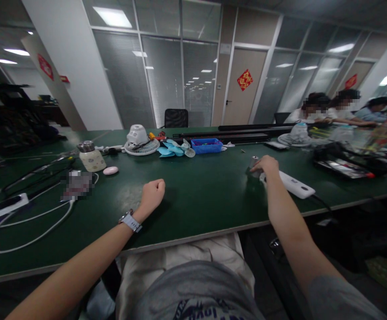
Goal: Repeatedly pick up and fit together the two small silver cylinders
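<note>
My left hand (pixel 153 193) is closed in a fist over the green table (pixel 200 195), with a watch (pixel 130 220) on its wrist. Nothing shows between its fingers, and the palm side is hidden. Farther right, my right hand (pixel 267 166) reaches down with bent fingers around a small silver cylinder-shaped thing (pixel 254 160). Its lower part is blurred and partly covered by the fingers. Just right of that hand lies a long white power strip (pixel 296 185) with a dark cord, partly behind my wrist.
Across the table are a white fan part (pixel 137 137), light-blue fan blades (pixel 172 148) and a blue basket (pixel 206 146). On the left stand a cream bottle (pixel 91 158), a pink oval object (pixel 110 170) and a white cable (pixel 51 242). Several people sit far right.
</note>
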The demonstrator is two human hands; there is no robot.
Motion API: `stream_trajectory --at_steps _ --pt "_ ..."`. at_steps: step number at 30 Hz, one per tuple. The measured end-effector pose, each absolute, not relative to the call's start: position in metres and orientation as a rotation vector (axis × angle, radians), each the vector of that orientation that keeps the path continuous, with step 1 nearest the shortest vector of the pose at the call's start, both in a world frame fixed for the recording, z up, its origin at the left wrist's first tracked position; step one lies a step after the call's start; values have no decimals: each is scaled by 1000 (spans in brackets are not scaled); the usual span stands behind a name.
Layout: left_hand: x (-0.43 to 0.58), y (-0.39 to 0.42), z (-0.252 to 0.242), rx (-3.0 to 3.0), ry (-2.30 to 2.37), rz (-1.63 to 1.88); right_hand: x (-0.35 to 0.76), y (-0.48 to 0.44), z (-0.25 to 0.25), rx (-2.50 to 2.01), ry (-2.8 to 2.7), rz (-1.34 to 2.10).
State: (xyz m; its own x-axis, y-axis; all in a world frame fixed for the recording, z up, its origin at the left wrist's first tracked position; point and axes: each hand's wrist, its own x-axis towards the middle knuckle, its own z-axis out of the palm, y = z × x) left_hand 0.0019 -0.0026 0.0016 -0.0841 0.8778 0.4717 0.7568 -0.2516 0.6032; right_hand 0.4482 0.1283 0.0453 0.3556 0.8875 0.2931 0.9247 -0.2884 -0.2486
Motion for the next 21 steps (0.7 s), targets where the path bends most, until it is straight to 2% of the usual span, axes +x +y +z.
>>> stream_trajectory --at_steps 2,4,8,14,21 --pt "2 -2 0 2020 1807 1244 417 122 49 -2296 -1737 2" --pt "2 -3 0 2008 1792 1251 376 113 50 -2149 -1951 79" --pt "4 -7 3 2064 1659 1274 287 88 34 -1462 -2228 198" --pt "10 -13 9 2224 1371 1364 208 46 0 -659 -2195 790" --pt "15 -12 5 2122 1300 1436 198 31 -8 -518 -2132 909"
